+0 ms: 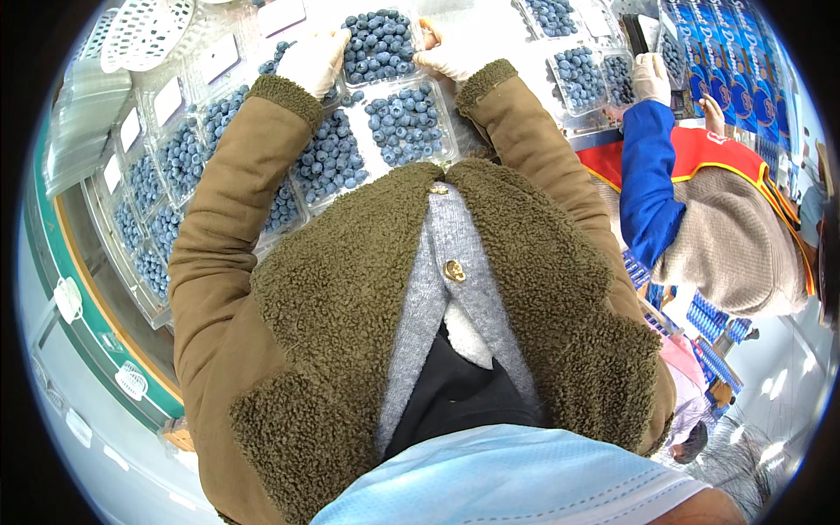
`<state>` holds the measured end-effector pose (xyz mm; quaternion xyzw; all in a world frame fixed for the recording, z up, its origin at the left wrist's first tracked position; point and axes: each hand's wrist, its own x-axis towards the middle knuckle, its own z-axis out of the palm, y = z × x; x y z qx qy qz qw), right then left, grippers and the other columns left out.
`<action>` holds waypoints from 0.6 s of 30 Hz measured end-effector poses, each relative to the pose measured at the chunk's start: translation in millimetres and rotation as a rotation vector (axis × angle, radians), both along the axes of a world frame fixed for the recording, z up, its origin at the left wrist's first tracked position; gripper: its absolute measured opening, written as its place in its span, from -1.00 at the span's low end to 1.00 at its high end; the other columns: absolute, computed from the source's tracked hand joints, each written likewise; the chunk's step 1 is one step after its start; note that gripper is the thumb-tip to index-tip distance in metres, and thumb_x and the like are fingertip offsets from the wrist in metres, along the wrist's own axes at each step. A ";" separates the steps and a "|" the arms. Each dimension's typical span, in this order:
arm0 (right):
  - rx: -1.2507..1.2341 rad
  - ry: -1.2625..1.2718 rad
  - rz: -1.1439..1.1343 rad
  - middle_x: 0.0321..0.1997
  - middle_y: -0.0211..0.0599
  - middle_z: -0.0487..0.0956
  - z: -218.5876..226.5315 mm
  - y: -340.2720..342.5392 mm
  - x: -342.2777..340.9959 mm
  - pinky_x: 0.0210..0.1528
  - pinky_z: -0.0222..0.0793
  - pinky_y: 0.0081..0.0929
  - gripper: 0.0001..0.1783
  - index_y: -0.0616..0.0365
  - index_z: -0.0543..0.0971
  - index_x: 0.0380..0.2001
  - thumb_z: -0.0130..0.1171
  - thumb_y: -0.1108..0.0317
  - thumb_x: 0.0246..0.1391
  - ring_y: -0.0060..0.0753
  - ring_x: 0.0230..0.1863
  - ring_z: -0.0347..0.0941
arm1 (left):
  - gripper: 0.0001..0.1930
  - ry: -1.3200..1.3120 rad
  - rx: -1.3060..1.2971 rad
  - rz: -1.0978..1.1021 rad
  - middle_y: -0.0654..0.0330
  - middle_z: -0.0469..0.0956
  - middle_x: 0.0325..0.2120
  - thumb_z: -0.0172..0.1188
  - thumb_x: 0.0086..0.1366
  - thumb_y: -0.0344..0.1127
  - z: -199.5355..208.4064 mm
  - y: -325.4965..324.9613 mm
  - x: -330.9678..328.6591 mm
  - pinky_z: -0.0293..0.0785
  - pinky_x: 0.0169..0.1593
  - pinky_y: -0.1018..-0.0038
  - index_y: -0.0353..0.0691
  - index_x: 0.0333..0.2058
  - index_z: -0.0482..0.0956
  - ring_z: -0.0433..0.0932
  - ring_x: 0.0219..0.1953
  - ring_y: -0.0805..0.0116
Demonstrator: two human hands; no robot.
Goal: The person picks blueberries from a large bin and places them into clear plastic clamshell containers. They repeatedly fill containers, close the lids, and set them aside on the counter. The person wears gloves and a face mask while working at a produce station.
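Note:
A clear plastic punnet of blueberries (379, 48) stands at the top middle, in front of me. My left hand (308, 63), in a pale glove, grips its left edge with the fingers bent. On its opposite edge my right hand (448, 54), also gloved and with bare-looking fingertips, closes around the rim. Another filled punnet (405, 122) lies just nearer to me, touching or almost touching the first one. Left of that, a third punnet (329, 156) full of blueberries is partly covered by my left sleeve.
Several filled punnets (182, 159), some with lids bearing white labels, spread along the left of the table. White perforated baskets (147, 33) stand at the far left. At right, a co-worker's gloved hand (651, 79) is beside more punnets (579, 77) and a stack of blue cartons (731, 66).

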<state>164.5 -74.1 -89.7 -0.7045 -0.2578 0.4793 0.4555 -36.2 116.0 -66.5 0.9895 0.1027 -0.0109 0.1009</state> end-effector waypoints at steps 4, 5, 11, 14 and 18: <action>0.105 -0.002 0.049 -0.26 -0.40 0.54 4.1 11.0 -3.3 -0.29 0.46 -0.51 -0.03 0.27 0.21 0.45 0.39 0.48 -0.04 -0.50 -0.31 0.48 | -0.65 -0.157 -0.131 0.004 0.03 0.57 -0.15 0.27 0.27 -0.52 2.7 15.5 1.2 0.52 0.06 0.29 -0.22 0.04 0.54 0.56 -0.04 0.03; 0.053 -0.053 0.046 -0.22 -0.39 0.57 4.6 12.4 -1.9 -0.21 0.46 -0.52 -0.12 0.28 0.30 0.40 0.41 0.44 -0.01 -0.52 -0.26 0.49 | -0.69 -0.223 -0.279 0.013 0.06 0.56 -0.18 0.31 0.24 -0.55 2.2 17.1 4.8 0.51 0.04 0.33 -0.21 -0.04 0.57 0.57 -0.09 0.08; 0.041 -0.528 0.137 -0.19 -0.38 0.60 9.2 5.1 7.7 -0.07 0.49 -0.47 -0.16 0.15 0.40 0.36 0.45 0.28 -0.01 -0.48 -0.17 0.52 | -0.76 -0.160 -0.314 0.039 0.15 0.55 -0.24 0.30 0.27 -0.51 -2.8 9.4 24.1 0.50 -0.01 0.36 -0.15 -0.10 0.57 0.55 -0.15 0.17; -0.051 -0.716 0.157 -0.03 -0.28 0.62 11.6 3.8 10.8 0.08 0.48 -0.44 -0.14 0.10 0.40 0.35 0.48 0.14 -0.02 -0.39 -0.08 0.53 | -0.75 -0.172 -0.448 0.150 0.25 0.59 -0.18 0.27 0.32 -0.49 -8.4 -0.2 30.3 0.50 -0.07 0.41 -0.11 -0.04 0.59 0.51 -0.22 0.32; 0.158 -0.886 0.197 0.22 -0.06 0.54 8.4 20.4 5.4 0.21 0.47 -0.21 -0.10 0.09 0.38 0.35 0.43 -0.05 0.00 -0.12 0.12 0.52 | -0.62 -0.167 -0.688 0.331 0.22 0.59 -0.11 0.29 0.34 -0.45 -13.4 -8.3 36.4 0.50 -0.08 0.44 -0.04 0.11 0.58 0.48 -0.21 0.40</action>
